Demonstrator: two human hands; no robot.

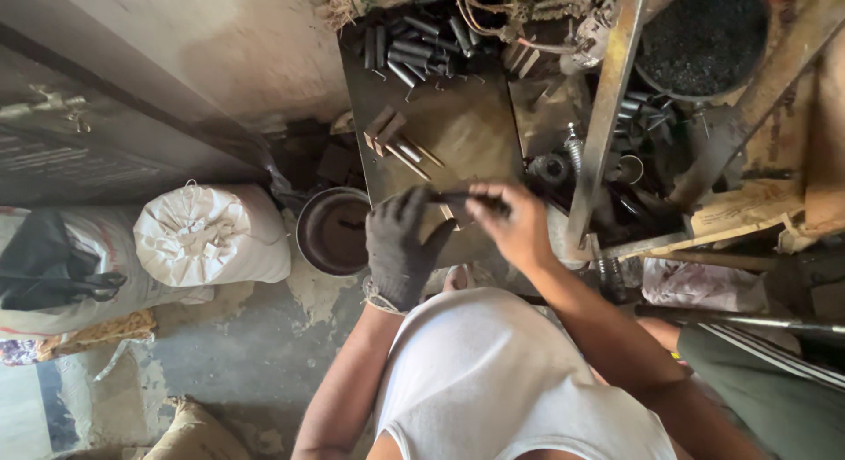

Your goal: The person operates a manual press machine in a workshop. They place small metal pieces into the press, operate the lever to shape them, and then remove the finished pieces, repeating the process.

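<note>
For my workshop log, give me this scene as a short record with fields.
left hand: gloved left hand grips one end of a dark metal rod
right hand: bare right hand pinches the rod's other end
work surface: metal plate
on plate: dark metal cylinders
left of plate: round metal pan, tied white sack

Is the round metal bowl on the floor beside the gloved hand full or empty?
Nearly empty: the round metal bowl shows its bare dark bottom, with only a small dark bit inside.
</note>
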